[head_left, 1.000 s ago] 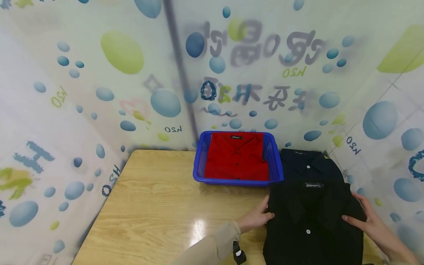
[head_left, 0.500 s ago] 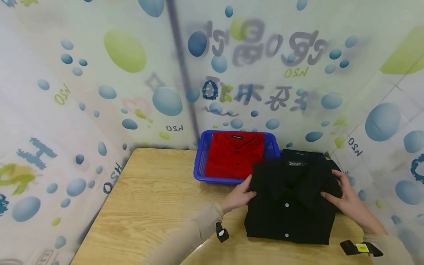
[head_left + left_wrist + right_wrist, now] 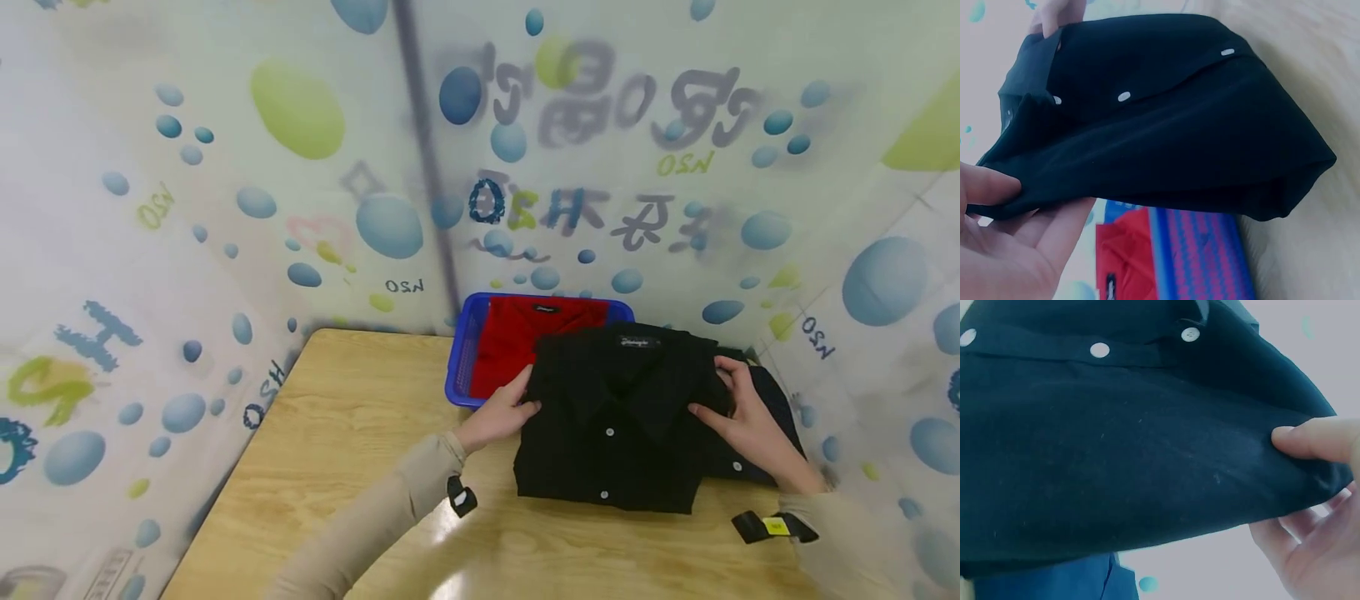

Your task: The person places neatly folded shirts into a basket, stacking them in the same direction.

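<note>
A folded black shirt (image 3: 600,425) with white buttons and a dark collar label is held up between both hands. My left hand (image 3: 498,412) pinches its left edge near the collar, thumb on top and fingers beneath. Opposite it, my right hand (image 3: 746,417) grips the right edge the same way. In the head view the black shirt overlaps the front right of a blue basket (image 3: 463,354). Inside the basket lies a folded red shirt (image 3: 504,337), partly covered by the black one in this view. The left wrist view shows the black shirt raised, its lower end drooping.
A folded navy shirt (image 3: 776,408) lies on the wooden table (image 3: 337,433) at the right, partly hidden behind the black shirt and my right hand. Behind the table stands a patterned wall (image 3: 315,192), which also runs along both sides.
Both hands have carried the black shirt left and away from the body, from the table's right front to over the basket's front right. The navy shirt's lower part now shows.
</note>
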`<action>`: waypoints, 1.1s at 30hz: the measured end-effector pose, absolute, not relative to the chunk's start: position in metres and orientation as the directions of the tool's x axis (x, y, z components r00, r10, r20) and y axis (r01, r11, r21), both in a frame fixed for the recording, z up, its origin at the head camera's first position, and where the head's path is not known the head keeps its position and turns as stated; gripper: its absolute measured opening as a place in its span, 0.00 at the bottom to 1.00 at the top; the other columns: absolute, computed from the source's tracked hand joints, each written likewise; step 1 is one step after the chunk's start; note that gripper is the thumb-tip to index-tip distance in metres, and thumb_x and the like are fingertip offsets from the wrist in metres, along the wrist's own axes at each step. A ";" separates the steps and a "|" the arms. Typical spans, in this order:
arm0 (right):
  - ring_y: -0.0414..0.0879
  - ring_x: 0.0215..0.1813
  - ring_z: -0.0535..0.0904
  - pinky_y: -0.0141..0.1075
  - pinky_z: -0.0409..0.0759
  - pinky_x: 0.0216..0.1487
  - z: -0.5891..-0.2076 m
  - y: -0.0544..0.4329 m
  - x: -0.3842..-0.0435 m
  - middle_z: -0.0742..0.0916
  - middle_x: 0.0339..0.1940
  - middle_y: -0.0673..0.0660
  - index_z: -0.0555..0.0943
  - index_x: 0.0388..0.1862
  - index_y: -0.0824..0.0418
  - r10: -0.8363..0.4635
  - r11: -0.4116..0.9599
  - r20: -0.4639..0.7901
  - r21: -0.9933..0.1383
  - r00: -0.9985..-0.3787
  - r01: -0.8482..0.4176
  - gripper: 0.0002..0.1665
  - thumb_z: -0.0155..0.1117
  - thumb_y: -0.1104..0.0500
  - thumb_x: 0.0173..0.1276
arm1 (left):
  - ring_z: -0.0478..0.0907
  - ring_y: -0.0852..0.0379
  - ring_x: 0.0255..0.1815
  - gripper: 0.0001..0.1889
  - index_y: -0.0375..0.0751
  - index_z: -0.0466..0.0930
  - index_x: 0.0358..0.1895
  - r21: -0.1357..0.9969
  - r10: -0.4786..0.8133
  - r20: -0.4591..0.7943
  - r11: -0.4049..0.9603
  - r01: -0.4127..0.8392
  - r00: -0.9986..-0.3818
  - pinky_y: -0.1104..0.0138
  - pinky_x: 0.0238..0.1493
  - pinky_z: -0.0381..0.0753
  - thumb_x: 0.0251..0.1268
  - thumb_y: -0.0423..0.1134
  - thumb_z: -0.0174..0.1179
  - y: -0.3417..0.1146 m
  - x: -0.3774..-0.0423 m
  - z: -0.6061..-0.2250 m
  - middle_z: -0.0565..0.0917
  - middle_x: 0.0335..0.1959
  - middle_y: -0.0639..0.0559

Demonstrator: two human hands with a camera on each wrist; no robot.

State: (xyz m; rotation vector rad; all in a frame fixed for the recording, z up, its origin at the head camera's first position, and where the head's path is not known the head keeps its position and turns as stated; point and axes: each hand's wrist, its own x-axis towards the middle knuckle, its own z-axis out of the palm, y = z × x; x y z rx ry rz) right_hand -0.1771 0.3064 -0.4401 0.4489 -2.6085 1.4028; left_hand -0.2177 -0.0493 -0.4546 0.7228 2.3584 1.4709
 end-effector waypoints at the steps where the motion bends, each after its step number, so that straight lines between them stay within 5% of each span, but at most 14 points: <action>1: 0.71 0.71 0.48 0.12 0.52 0.52 -0.439 0.304 -0.179 0.53 0.71 0.76 0.46 0.67 0.70 -0.195 0.513 0.266 -0.792 -0.944 -0.330 0.41 0.61 0.73 0.65 | 0.61 0.50 0.70 0.36 0.44 0.44 0.78 0.890 0.540 0.044 0.361 0.278 -0.841 0.55 0.68 0.61 0.71 0.31 0.48 -0.053 -0.219 -0.452 0.60 0.73 0.46; 4: 0.71 0.71 0.48 0.17 0.52 0.60 -0.435 0.296 -0.184 0.52 0.72 0.75 0.47 0.66 0.70 -0.198 0.500 0.269 -0.799 -0.942 -0.334 0.40 0.61 0.73 0.65 | 0.61 0.51 0.70 0.36 0.45 0.45 0.78 0.886 0.533 0.061 0.361 0.292 -0.844 0.55 0.68 0.60 0.71 0.30 0.48 -0.062 -0.226 -0.443 0.61 0.73 0.46; 7: 0.72 0.72 0.45 0.41 0.47 0.72 -0.429 0.290 -0.191 0.49 0.73 0.76 0.47 0.65 0.72 -0.200 0.477 0.275 -0.811 -0.941 -0.338 0.40 0.61 0.74 0.64 | 0.61 0.51 0.70 0.35 0.45 0.46 0.78 0.888 0.523 0.066 0.358 0.289 -0.850 0.55 0.68 0.61 0.71 0.29 0.47 -0.069 -0.233 -0.434 0.63 0.72 0.44; 10: 0.74 0.72 0.45 0.65 0.44 0.66 -0.420 0.284 -0.198 0.49 0.73 0.76 0.47 0.66 0.72 -0.212 0.460 0.282 -0.816 -0.936 -0.350 0.41 0.61 0.75 0.63 | 0.64 0.49 0.69 0.34 0.44 0.48 0.77 0.891 0.514 0.069 0.354 0.284 -0.855 0.54 0.66 0.64 0.71 0.28 0.47 -0.076 -0.240 -0.424 0.65 0.71 0.42; 12: 0.72 0.72 0.47 0.65 0.48 0.66 -0.413 0.280 -0.203 0.51 0.73 0.75 0.48 0.65 0.72 -0.228 0.456 0.289 -0.812 -0.930 -0.364 0.40 0.62 0.75 0.63 | 0.65 0.47 0.68 0.33 0.42 0.50 0.77 0.896 0.508 0.084 0.338 0.288 -0.857 0.53 0.65 0.65 0.71 0.27 0.47 -0.081 -0.245 -0.416 0.65 0.71 0.41; 16: 0.67 0.73 0.50 0.45 0.60 0.65 -0.398 0.274 -0.214 0.55 0.72 0.70 0.49 0.64 0.69 -0.255 0.463 0.309 -0.793 -0.916 -0.396 0.39 0.62 0.73 0.64 | 0.65 0.44 0.68 0.32 0.38 0.50 0.76 0.908 0.490 0.128 0.292 0.301 -0.862 0.53 0.65 0.66 0.70 0.26 0.46 -0.091 -0.255 -0.401 0.62 0.72 0.39; 21: 0.66 0.72 0.53 0.37 0.64 0.58 -0.380 0.265 -0.229 0.58 0.70 0.69 0.48 0.65 0.69 -0.290 0.434 0.337 -0.788 -0.896 -0.437 0.39 0.61 0.74 0.65 | 0.65 0.43 0.67 0.29 0.37 0.56 0.74 0.911 0.464 0.155 0.275 0.308 -0.872 0.53 0.64 0.67 0.70 0.25 0.45 -0.102 -0.269 -0.381 0.65 0.70 0.38; 25: 0.63 0.67 0.62 0.25 0.67 0.44 -0.368 0.259 -0.243 0.66 0.63 0.66 0.49 0.63 0.70 -0.319 0.419 0.373 -0.769 -0.871 -0.483 0.37 0.60 0.75 0.64 | 0.64 0.47 0.68 0.28 0.38 0.59 0.73 0.910 0.439 0.144 0.292 0.293 -0.887 0.55 0.66 0.64 0.70 0.24 0.45 -0.108 -0.280 -0.367 0.67 0.69 0.40; 30: 0.68 0.65 0.64 0.22 0.69 0.41 -0.359 0.255 -0.261 0.68 0.61 0.67 0.49 0.61 0.71 -0.348 0.423 0.396 -0.742 -0.849 -0.520 0.36 0.61 0.77 0.63 | 0.66 0.48 0.67 0.25 0.37 0.64 0.70 0.922 0.406 0.141 0.278 0.270 -0.903 0.56 0.64 0.67 0.71 0.24 0.45 -0.110 -0.292 -0.353 0.70 0.66 0.40; 33: 0.70 0.67 0.62 0.31 0.73 0.46 -0.356 0.255 -0.270 0.67 0.64 0.70 0.50 0.62 0.71 -0.358 0.447 0.383 -0.730 -0.851 -0.517 0.36 0.61 0.76 0.64 | 0.69 0.48 0.64 0.23 0.35 0.67 0.67 0.926 0.379 0.149 0.270 0.263 -0.913 0.57 0.62 0.69 0.71 0.23 0.45 -0.110 -0.298 -0.350 0.73 0.63 0.39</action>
